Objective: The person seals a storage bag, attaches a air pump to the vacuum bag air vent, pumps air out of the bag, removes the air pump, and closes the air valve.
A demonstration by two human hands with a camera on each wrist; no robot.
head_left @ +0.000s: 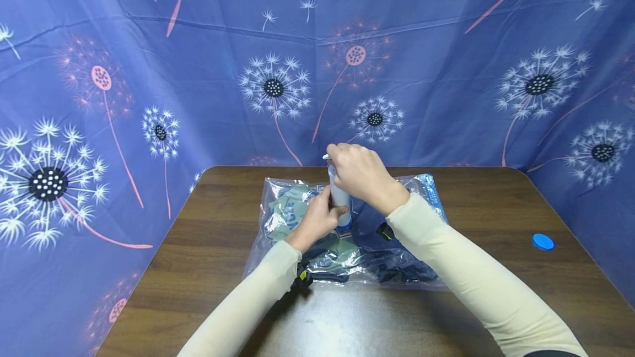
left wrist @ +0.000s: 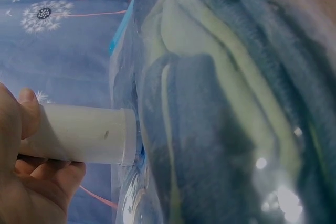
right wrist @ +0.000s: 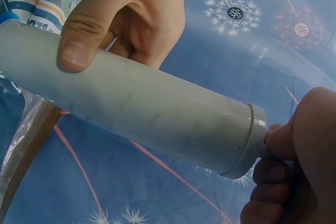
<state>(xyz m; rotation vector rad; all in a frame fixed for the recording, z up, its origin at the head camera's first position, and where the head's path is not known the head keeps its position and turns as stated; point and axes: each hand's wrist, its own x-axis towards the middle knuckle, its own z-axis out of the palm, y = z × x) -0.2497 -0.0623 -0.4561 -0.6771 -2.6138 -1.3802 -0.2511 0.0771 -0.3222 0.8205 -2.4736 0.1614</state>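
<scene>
A white hand pump (head_left: 340,194) stands nearly upright on a clear plastic vacuum bag (head_left: 255,249) with folded clothes inside. My left hand (head_left: 319,216) grips the pump's barrel low down, with the thumb across it in the right wrist view. At the top, my right hand (head_left: 359,172) holds the pump's handle (head_left: 326,156), its fingers curled round it. The pump's lower end meets a blue ring (head_left: 345,225) on the bag. From the left wrist, the barrel (left wrist: 79,132) appears sideways against the bulging bag, with green and dark blue cloth behind the plastic.
A round blue cap (head_left: 543,242) lies on the brown wooden table (head_left: 198,291), to the right of the bag. The bag's blue zip edge (head_left: 434,194) is at its right side. Dandelion-print blue cloth (head_left: 446,70) hangs behind and beside the table.
</scene>
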